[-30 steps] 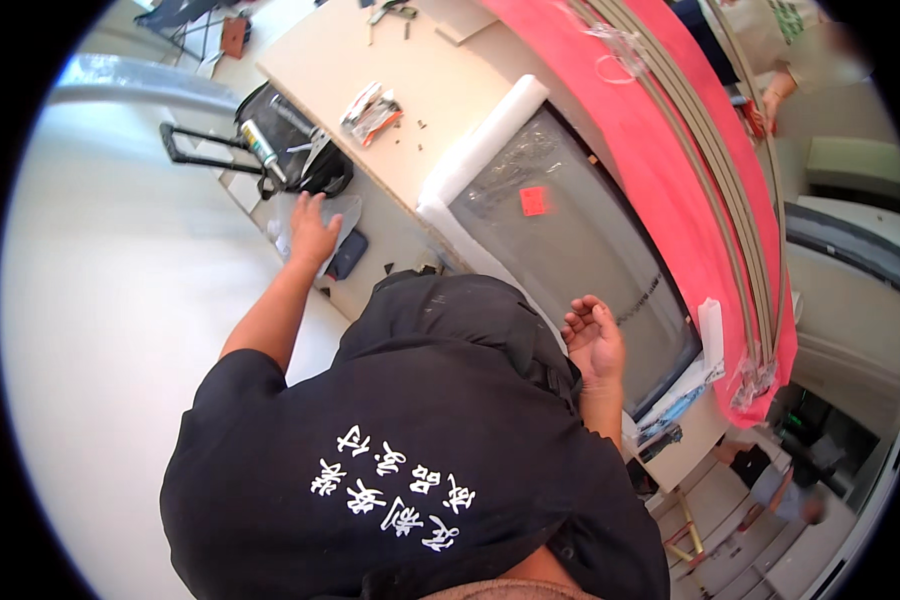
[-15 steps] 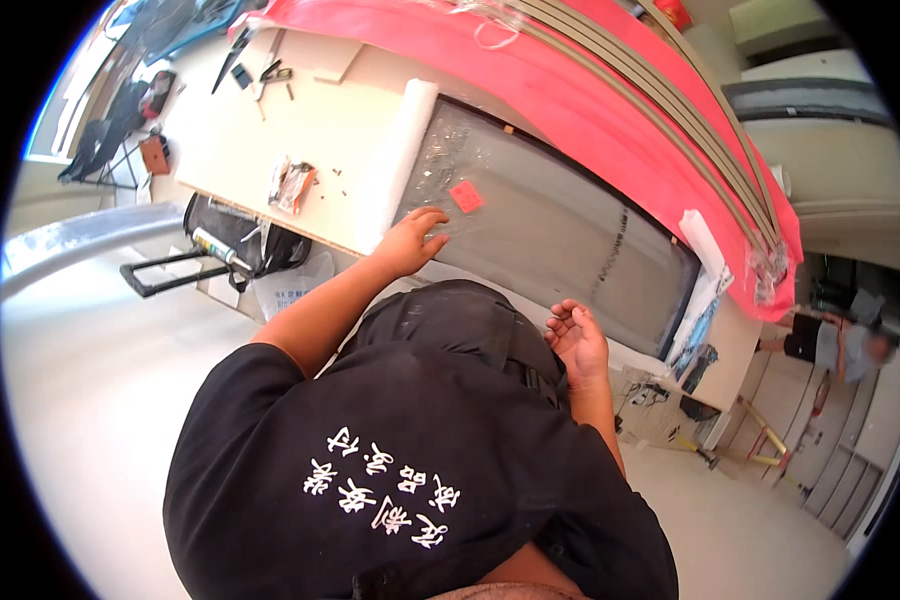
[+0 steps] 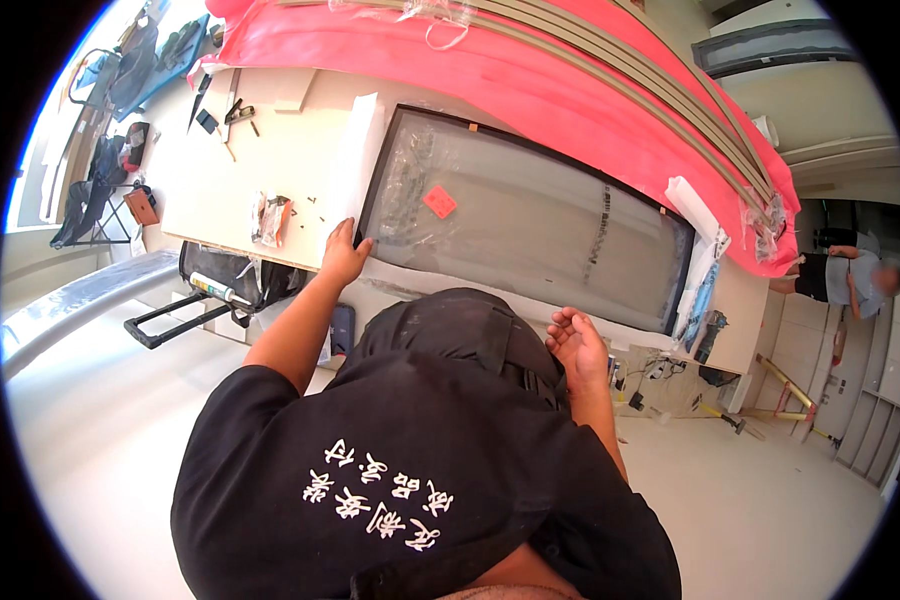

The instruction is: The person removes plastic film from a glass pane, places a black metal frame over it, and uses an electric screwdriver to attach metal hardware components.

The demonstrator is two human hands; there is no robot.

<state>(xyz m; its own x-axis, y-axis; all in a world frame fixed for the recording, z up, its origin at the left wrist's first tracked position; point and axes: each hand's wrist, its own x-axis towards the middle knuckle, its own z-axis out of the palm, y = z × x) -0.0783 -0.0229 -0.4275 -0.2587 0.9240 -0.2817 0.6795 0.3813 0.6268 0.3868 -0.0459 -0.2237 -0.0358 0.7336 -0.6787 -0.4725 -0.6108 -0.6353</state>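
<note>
A long panel of greyish glass in a thin dark frame lies flat on the workbench in front of me. Clear crinkled film and a red square label are on its left part. At the panel's near left corner is my left hand, fingers stretched apart; whether it touches the frame I cannot tell. White foam wrap sticks out along the left end. My right hand hovers by my waist near the front edge, palm turned inward, fingers loosely bent, with nothing visible in it.
Long beige strips lie on pink sheeting behind the panel. A small packet, loose screws and a clamp sit at left. Below are a black bag and sealant tube. Another person stands far right.
My left hand has moved left from above the panel's film to its near left corner. The view has shifted a little; my right hand stays nearly in place.
</note>
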